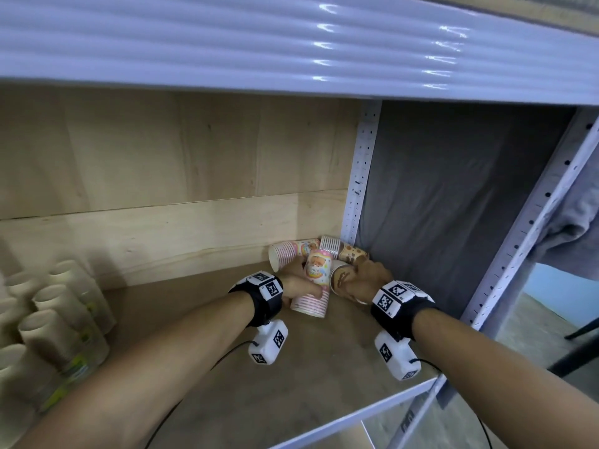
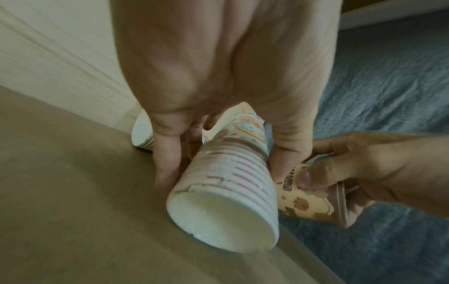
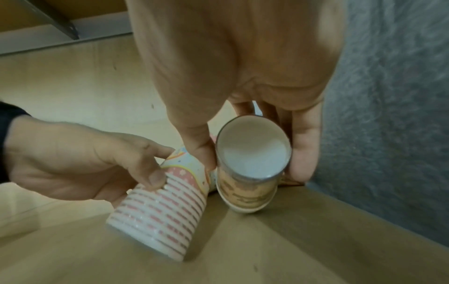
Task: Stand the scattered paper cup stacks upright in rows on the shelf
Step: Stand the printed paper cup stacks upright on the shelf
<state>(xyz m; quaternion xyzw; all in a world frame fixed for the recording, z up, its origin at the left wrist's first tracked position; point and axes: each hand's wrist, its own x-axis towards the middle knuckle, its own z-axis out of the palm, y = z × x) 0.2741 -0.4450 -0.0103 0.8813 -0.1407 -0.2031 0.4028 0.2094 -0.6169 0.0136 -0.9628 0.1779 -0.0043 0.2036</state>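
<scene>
Gripping pink cup stack [image 1: 313,280], left hand [image 1: 299,281] | right hand [image 1: 369,278] clasps brown cup stack [image 3: 250,173], tilted

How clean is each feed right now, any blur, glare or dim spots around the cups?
Head view: glare streaks on the ribbed panel, plain cup stacks at left smeared. Left wrist: dim, pink striped stack soft-edged in the left hand. Right wrist: brighter, brown stack fairly sharp, right hand blurred.

A pale wooden back panel [image 1: 168,176] meets a perforated white metal upright [image 1: 361,176], beside it grey fabric [image 1: 453,202], under a glossy ribbed white overhead surface [image 1: 259,40].
</scene>
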